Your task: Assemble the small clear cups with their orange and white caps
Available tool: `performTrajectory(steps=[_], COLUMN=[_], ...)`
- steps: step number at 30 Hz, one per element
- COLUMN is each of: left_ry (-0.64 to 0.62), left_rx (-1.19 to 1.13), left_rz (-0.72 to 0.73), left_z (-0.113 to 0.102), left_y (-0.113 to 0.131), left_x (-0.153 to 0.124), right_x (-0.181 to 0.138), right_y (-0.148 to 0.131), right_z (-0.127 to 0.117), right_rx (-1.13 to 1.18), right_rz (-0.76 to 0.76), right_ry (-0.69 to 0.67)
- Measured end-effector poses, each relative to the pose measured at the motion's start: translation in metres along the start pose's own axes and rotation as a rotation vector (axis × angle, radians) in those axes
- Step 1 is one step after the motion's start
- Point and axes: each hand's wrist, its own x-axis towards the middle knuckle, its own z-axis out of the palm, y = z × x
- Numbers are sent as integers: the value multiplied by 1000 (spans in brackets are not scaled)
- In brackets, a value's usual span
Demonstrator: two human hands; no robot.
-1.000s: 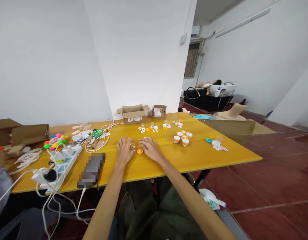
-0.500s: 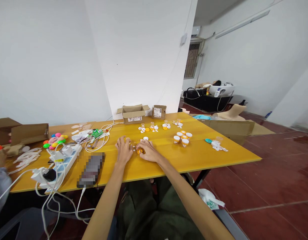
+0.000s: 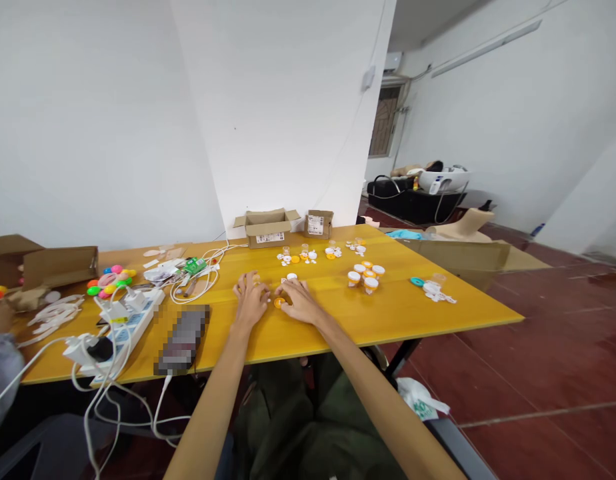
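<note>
My left hand (image 3: 251, 301) rests palm down on the yellow table with its fingers bent and spread; a clear cup-like piece shows partly behind its fingertips. My right hand (image 3: 302, 303) lies just to the right, fingers apart, its thumb beside a small round orange lid (image 3: 279, 303) on the table. Whether the thumb touches the lid is too small to tell. Tiny pale pieces lie between the hands, partly hidden by the fingers. Just beyond my right hand sits a round white cap (image 3: 291, 276).
Several orange-and-white capped cups (image 3: 371, 284) stand to the right. A teal ring (image 3: 417, 282) lies beside white parts (image 3: 435, 291). An open cardboard box (image 3: 265, 228) stands against the wall. A power strip (image 3: 133, 330) and a phone (image 3: 182, 339) are left; another person's sleeve (image 3: 1, 363) shows at the edge.
My left hand has shifted slightly right, its fingers curling more. My right hand's fingers and thumb have moved a little around the orange lid, which now shows more plainly.
</note>
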Motion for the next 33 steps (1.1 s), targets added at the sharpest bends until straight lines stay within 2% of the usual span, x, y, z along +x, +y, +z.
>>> performTrajectory(steps=[6,11,33], left_ry=[4,-6,5], left_rx=[23,30,44], left_rz=[-13,-17,-23], left_z=[3,2,2], left_y=[-2,0,-2], left_x=[1,2,4], right_x=[-2,-3,-4], right_y=[-1,-3,-6], right_z=[2,3,-2], right_rx=[-64,-108,-18], right_rz=[-8,-4,-38], right_ry=[-60,-45,-50])
